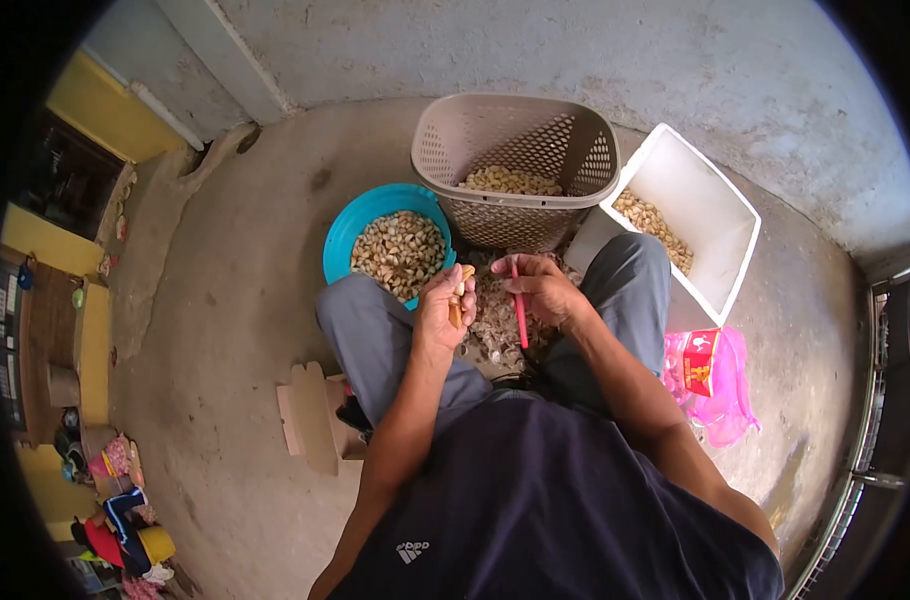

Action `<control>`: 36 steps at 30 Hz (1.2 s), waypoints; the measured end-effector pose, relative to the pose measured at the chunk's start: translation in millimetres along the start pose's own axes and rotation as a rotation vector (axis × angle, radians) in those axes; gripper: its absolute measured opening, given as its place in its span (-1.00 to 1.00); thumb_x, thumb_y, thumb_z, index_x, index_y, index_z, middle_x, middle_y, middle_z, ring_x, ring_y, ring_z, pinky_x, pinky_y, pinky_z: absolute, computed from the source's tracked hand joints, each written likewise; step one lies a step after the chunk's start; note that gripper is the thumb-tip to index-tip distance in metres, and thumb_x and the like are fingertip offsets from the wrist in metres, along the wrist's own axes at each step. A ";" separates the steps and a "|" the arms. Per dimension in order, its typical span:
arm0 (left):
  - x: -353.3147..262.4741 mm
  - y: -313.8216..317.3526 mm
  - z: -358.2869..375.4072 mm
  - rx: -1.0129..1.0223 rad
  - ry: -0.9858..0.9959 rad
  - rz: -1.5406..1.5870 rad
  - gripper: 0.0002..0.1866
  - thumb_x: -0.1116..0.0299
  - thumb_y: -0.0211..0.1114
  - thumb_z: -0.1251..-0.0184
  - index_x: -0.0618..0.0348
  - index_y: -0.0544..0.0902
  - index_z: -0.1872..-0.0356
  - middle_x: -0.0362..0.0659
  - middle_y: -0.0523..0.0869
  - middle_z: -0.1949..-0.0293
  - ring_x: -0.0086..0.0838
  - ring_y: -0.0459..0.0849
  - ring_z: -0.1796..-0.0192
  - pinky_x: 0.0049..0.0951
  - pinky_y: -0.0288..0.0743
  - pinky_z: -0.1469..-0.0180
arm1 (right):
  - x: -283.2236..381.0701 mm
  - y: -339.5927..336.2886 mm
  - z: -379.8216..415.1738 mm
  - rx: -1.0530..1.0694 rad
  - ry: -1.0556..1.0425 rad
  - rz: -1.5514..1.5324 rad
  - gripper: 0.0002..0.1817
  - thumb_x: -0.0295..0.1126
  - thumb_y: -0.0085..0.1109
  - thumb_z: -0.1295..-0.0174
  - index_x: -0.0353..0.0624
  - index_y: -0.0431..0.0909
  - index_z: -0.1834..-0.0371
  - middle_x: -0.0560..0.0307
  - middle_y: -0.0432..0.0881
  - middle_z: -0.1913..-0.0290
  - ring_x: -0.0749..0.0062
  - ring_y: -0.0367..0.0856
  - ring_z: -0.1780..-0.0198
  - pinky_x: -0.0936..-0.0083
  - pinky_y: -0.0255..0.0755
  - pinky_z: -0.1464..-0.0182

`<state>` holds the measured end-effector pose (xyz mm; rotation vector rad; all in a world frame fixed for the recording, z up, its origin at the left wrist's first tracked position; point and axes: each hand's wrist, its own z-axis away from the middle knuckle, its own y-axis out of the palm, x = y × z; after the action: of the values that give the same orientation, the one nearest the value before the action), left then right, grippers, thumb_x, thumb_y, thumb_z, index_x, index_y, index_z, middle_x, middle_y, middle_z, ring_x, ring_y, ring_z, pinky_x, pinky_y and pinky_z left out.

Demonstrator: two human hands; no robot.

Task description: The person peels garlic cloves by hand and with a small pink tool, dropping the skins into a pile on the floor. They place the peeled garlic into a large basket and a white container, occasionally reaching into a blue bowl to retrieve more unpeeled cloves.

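Note:
My left hand (441,308) is closed around a few pale and brownish pieces that look like garlic cloves (461,289). Between the fingers of my right hand (541,287) is a slim pink-red handle (520,310), probably a small knife's; its blade cannot be made out. The two hands are a short way apart, over a heap of papery skins (500,325) on the floor between my knees. Just beyond my left hand sits a teal basin (337,240) with many cloves (400,250) in it.
A brown perforated basket (505,218) with pale cloves stands ahead. Right of it, a white foam box (720,215) leans tilted, with cloves inside. A pink net bag (723,400) lies by my right leg, an open cardboard box (315,415) by my left. Clutter lines the left wall.

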<state>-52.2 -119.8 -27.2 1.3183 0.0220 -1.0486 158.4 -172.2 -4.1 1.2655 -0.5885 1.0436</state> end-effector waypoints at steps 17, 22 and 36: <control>11.5 10.1 0.3 -0.060 -0.091 -0.128 -0.60 -0.01 0.18 -0.62 0.12 0.63 0.27 -0.24 0.62 0.51 -0.51 0.59 0.59 -0.50 0.40 0.70 | 13.8 26.3 6.1 -0.069 -0.371 0.983 -0.60 -0.10 0.28 -0.43 -0.31 0.53 0.19 -0.25 0.68 0.26 -0.22 0.68 0.18 0.09 0.51 0.16; 15.0 16.0 1.4 -0.009 -0.087 -0.120 -0.65 0.04 0.20 -0.62 0.11 0.61 0.25 -0.22 0.62 0.49 -0.52 0.57 0.63 -0.54 0.39 0.72 | 15.0 24.6 9.6 -0.145 -0.413 1.025 -0.49 -0.01 0.35 -0.37 -0.34 0.51 0.23 -0.27 0.65 0.30 -0.21 0.66 0.25 0.11 0.49 0.23; 16.5 10.1 2.9 0.017 -0.115 -0.113 -0.80 0.25 0.19 -0.62 0.14 0.61 0.20 -0.20 0.63 0.47 -0.51 0.57 0.60 -0.51 0.38 0.71 | 25.3 23.8 18.4 -0.120 -0.314 1.259 -0.44 0.11 0.30 -0.34 -0.31 0.57 0.25 -0.22 0.73 0.30 -0.22 0.73 0.19 0.01 0.57 0.18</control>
<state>-38.0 -133.3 -27.7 1.2819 0.0014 -1.2214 152.0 -183.0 33.1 0.8811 -1.7843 1.7711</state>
